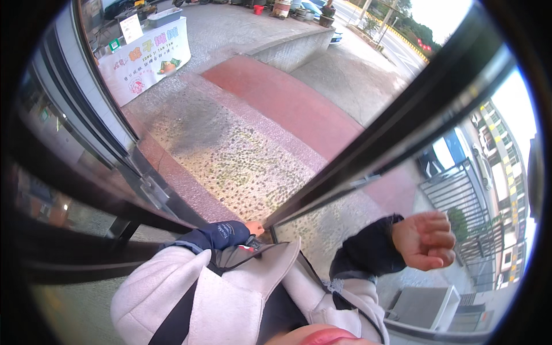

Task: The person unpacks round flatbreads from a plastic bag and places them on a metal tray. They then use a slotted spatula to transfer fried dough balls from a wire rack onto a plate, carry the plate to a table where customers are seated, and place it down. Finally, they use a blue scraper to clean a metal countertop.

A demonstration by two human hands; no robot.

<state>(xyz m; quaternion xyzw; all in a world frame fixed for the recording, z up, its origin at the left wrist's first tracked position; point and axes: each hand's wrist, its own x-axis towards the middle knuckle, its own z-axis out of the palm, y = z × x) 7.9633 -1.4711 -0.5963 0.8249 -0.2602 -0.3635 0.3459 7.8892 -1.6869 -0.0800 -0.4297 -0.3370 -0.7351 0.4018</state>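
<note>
My left hand point(255, 228), in a navy sleeve cuff, is at the near end of a glass door's dark frame point(345, 159). Most of its fingers are hidden, so I cannot tell whether it grips the frame or only touches it. On the right, my right hand point(424, 241) is raised before the door's glass pane point(327, 228), its fingers curled loosely into a fist. Nothing shows in it. A doorway opens between this frame and a second dark-framed glass door point(99, 215) on the left.
Past the doorway lie speckled paving point(241, 172) and a red strip point(276, 95) beside a low wall point(297, 49). At the upper left, a table draped with a lettered white banner point(146, 60) bears a grey basin point(164, 17). A fence point(457, 189) stands beyond the glass.
</note>
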